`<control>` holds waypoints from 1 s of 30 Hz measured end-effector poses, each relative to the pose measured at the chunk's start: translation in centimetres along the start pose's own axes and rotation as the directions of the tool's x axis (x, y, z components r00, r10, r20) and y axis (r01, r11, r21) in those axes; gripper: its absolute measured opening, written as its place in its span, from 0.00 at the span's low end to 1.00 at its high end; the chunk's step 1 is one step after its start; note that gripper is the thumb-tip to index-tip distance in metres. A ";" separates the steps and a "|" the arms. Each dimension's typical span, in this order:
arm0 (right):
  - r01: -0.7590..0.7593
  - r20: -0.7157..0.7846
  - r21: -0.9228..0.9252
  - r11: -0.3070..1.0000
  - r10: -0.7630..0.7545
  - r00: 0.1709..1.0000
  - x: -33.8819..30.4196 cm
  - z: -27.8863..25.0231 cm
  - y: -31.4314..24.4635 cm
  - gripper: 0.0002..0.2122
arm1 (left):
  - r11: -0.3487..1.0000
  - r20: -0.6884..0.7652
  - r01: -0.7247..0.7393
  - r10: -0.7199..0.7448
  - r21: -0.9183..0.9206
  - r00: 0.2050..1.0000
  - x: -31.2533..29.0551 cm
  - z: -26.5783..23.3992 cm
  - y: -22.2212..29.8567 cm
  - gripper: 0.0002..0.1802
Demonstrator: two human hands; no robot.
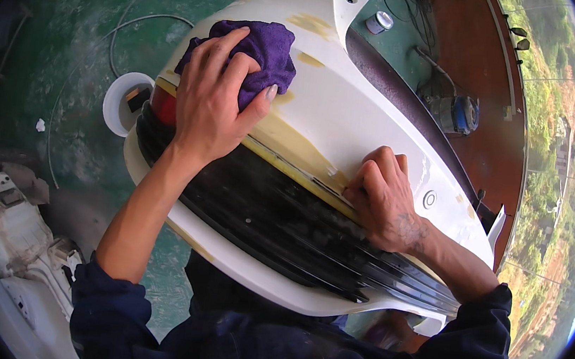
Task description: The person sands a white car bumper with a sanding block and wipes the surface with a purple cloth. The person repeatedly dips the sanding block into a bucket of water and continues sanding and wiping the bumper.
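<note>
Two hands on white bumper panel [372, 118], propped across person's lap. Left hand [214, 104] clamped on purple cloth [271, 46], pressing near yellowish filler patch [298, 149]. Right hand [384, 201] curled, fingertips rubbing seam above black grille [282, 225]; whatever it holds hidden. Best: even pressure, short strokes along seam. Panel's lower edge cut off by sleeves.

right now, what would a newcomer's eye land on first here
Probably the purple cloth, bunched under the left hand at the upper end of a big white car bumper that fills the middle. Next, the right hand pressing its fingertips on the yellowish filler strip above the black grille slats.
</note>
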State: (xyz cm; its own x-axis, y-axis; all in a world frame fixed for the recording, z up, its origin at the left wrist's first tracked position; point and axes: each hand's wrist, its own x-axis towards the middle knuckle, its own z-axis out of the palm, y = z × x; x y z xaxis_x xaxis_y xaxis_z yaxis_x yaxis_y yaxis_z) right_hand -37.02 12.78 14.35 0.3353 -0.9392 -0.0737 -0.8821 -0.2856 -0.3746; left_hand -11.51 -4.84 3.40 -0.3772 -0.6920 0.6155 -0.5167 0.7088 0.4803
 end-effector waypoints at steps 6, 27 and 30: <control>0.041 0.010 0.042 0.998 -0.042 0.999 0.8 -0.2 -0.5 0.10 | 1.000 0.001 0.020 -0.020 -0.004 1.000 -0.4 -0.2 -0.3 0.18; 0.024 0.040 -0.070 0.997 -0.022 0.999 3.1 0.1 -1.3 0.24 | 0.999 -0.004 0.011 -0.011 0.048 1.000 -0.3 0.0 -0.3 0.19; -0.027 0.150 -0.165 0.986 0.052 0.987 0.0 -0.7 -0.8 0.40 | 0.999 -0.017 0.011 -0.011 0.050 1.000 -0.6 -0.2 -0.2 0.19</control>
State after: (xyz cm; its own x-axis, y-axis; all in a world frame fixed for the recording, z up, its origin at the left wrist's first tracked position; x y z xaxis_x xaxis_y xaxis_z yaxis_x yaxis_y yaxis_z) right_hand -36.54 12.88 15.31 0.3348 -0.9136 -0.2307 -0.9334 -0.2879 -0.2144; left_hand -11.05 -4.54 3.11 -0.3583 -0.6970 0.6212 -0.5590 0.6931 0.4552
